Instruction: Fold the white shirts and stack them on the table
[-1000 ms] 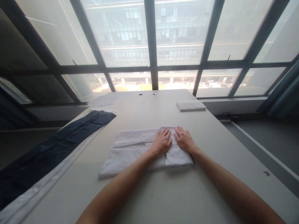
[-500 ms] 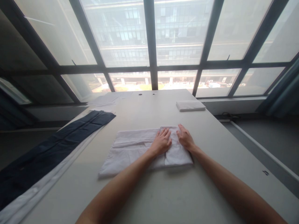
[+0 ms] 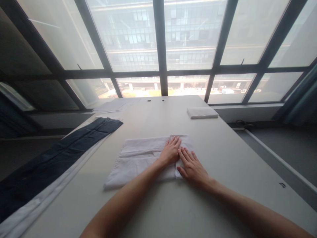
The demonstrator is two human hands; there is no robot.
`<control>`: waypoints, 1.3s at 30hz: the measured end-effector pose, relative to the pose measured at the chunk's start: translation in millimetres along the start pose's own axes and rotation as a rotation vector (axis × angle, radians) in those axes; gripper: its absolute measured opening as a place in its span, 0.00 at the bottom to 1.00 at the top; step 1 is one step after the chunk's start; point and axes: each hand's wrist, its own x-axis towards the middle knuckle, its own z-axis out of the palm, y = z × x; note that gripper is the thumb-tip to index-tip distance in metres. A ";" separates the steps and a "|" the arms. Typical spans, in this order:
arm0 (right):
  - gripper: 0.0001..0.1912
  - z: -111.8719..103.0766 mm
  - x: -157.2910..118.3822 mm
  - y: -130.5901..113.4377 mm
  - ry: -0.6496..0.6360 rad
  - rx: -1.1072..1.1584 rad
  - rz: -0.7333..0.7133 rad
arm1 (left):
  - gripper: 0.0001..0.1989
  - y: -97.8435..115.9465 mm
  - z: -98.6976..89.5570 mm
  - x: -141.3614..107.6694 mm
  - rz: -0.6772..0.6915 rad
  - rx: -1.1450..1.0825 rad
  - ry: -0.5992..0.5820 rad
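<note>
A white cloth [image 3: 138, 167] lies on the table in front of me, its right end folded over to the left. My left hand [image 3: 170, 150] rests flat on the cloth at the edge of that fold, fingers stretched out. Close beside it, my right hand [image 3: 193, 165] lies flat on the folded part, fingers extended toward the left hand. Much of the folded section is hidden under the right hand. Neither hand grips anything.
A folded white cloth [image 3: 202, 112] lies at the table's back right. Dark blue fabric [image 3: 61, 155] is spread along the left over white fabric [image 3: 49, 201]. The white table [image 3: 153, 119] reaches toward large windows. A small dark mark [image 3: 282, 185] shows at right.
My right hand has moved from the fold's right edge nearer to me and leftward, and now lies flat on the folded part. The left hand has stayed in place.
</note>
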 end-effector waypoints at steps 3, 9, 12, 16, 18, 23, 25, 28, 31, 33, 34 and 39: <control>0.39 6.8 1.6 1.3 -0.001 -0.039 0.004 | 0.28 0.0 -0.8 0.1 0.000 0.006 0.001; 0.38 7.2 1.5 0.4 0.097 0.002 0.014 | 0.27 0.6 -0.6 -0.3 -0.010 -0.014 0.028; 0.33 -2.2 0.7 8.0 0.196 0.016 0.028 | 0.28 1.4 0.7 -0.2 -0.008 -0.021 0.039; 0.30 -12.5 5.8 32.8 0.234 0.067 0.060 | 0.27 2.2 0.6 -0.2 -0.030 -0.011 0.050; 0.31 -11.9 9.7 44.7 0.177 0.097 0.072 | 0.27 2.7 -0.7 -0.4 -0.049 -0.002 0.052; 0.30 -3.5 15.8 54.1 -0.005 0.114 0.058 | 0.27 3.6 -3.2 -0.9 -0.059 0.003 0.029; 0.30 -2.4 16.9 53.9 0.003 0.126 0.072 | 0.27 3.6 -2.9 -1.0 -0.057 0.002 0.045; 0.30 -2.6 18.7 56.0 0.068 0.166 0.114 | 0.26 3.5 -2.3 -1.2 -0.041 -0.004 0.080; 0.29 -2.3 21.1 59.8 0.085 0.169 0.141 | 0.25 3.2 -2.3 -1.5 -0.029 -0.018 0.076; 0.28 -1.6 22.3 60.9 0.057 0.154 0.143 | 0.25 3.3 -2.5 -1.6 -0.030 -0.027 0.063; 0.28 -1.3 22.5 60.8 0.050 0.147 0.144 | 0.25 3.3 -2.6 -1.6 -0.031 -0.030 0.060; 0.29 -0.7 22.4 59.0 0.065 0.141 0.151 | 0.25 3.7 -2.0 -1.4 -0.034 -0.030 0.061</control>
